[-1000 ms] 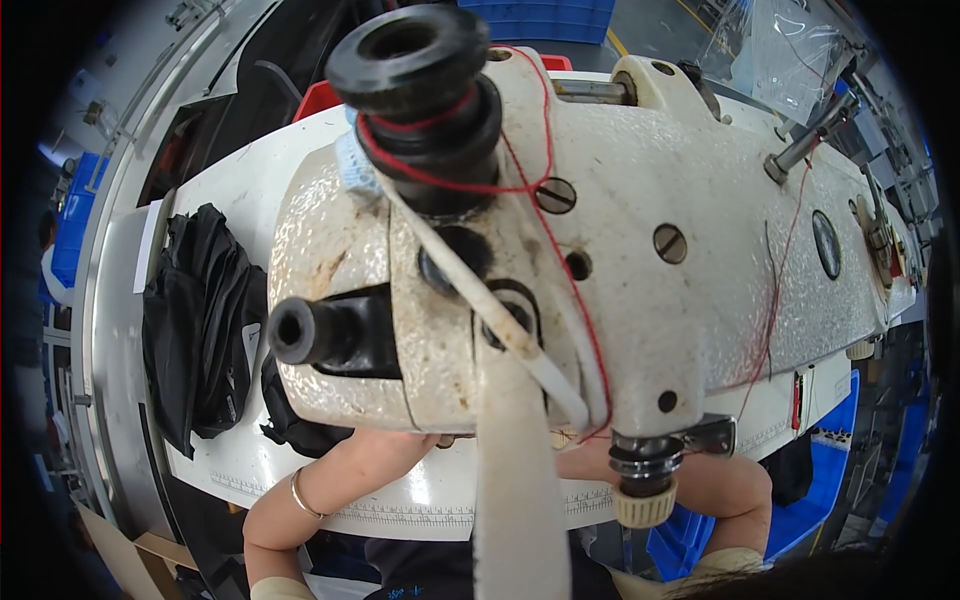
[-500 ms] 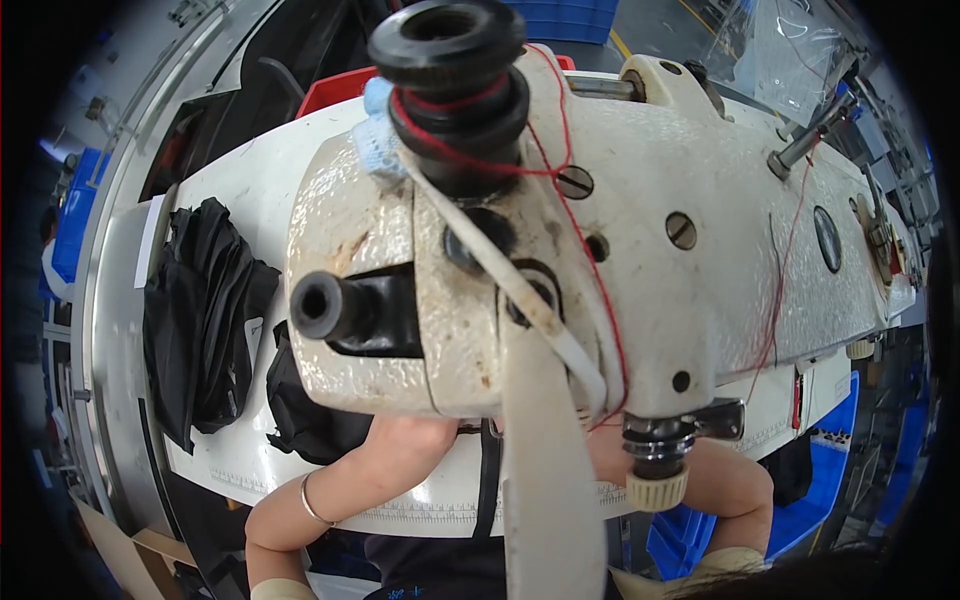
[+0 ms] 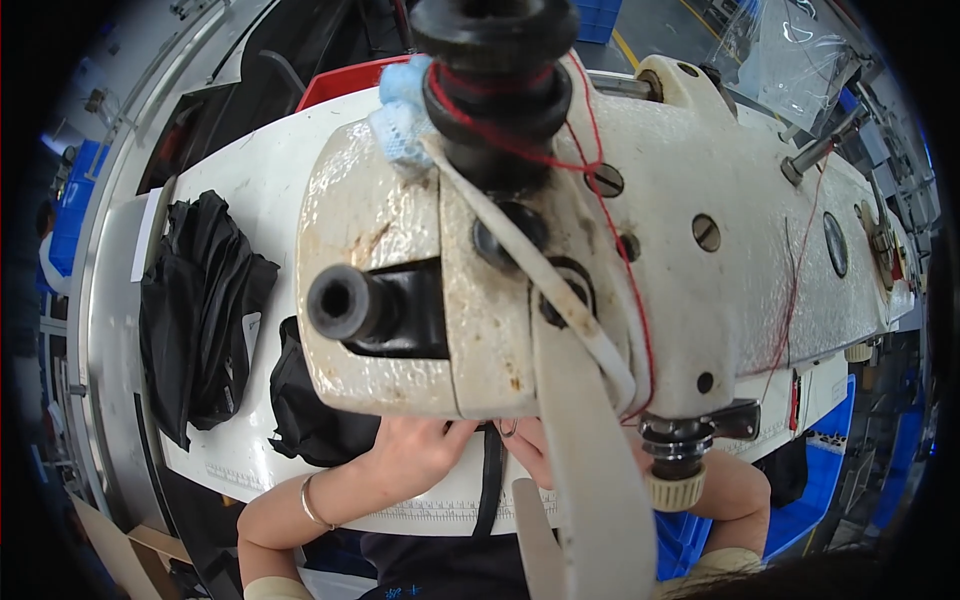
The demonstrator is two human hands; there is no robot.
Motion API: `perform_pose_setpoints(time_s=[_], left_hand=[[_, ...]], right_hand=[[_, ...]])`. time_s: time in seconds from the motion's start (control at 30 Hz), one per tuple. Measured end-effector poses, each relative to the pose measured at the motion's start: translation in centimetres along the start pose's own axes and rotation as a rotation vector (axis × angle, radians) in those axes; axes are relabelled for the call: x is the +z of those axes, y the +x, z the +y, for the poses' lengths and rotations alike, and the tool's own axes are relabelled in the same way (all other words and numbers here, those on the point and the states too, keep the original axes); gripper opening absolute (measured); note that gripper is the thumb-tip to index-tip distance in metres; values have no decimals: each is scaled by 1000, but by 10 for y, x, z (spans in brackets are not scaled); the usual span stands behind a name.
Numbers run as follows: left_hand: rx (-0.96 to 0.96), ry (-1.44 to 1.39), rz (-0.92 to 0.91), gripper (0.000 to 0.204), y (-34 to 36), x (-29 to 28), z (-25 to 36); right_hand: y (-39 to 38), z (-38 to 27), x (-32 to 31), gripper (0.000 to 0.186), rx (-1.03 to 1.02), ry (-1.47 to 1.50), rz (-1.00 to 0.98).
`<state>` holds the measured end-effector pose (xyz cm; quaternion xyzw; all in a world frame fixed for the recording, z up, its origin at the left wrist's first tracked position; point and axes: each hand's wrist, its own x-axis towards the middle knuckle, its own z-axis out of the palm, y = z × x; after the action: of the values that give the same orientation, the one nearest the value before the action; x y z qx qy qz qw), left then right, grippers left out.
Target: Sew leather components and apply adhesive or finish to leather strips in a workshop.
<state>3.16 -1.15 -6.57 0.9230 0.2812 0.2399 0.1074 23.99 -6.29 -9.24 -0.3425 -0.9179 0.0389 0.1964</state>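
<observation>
A white sewing machine head (image 3: 660,310) with red thread fills the middle of the view and hides part of both hands. Below its edge, my left hand (image 3: 420,452) is closed, thumb and finger pinched at the upper end of a narrow black strap (image 3: 489,485). The strap hangs down over the table's front edge. On the strap's other side is my right hand (image 3: 530,445), fingers bent, with a small silver loop at them; what it grips is hidden. Left of my left hand lies a piece of black fabric (image 3: 315,410), partly under the machine head.
A stack of folded black fabric pieces (image 3: 205,320) lies on the left of the white table (image 3: 255,165). Blue bins (image 3: 815,500) stand below at the right, and a red bin (image 3: 350,82) is behind. A pale lever (image 3: 600,480) hangs in front of my right forearm.
My head view has shifted, so the machine sits farther right. Both hands have come out from behind the machine head toward me, beside the strap.
</observation>
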Motion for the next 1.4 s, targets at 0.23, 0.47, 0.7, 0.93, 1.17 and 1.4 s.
perform_pose_setpoints(time_s=[0.23,0.47,0.7,0.93,1.17,1.4], left_hand=[[30,149,-24,33,-1,2,-16],[11,52,-23,36,-1,0,-29],[32,86,25,28,9,-2,-28],[-21,86,0,22,4,11,-39],[24,102,0,27,9,-1,-26],[56,90,51,27,14,0,-27]], right_hand=[[7,24,82,23,336,269,-67],[22,20,10,31,-24,105,-34],[24,13,-2,28,50,178,-7],[27,9,1,24,137,274,15],[29,11,1,21,215,364,43],[34,10,-8,18,294,433,65]])
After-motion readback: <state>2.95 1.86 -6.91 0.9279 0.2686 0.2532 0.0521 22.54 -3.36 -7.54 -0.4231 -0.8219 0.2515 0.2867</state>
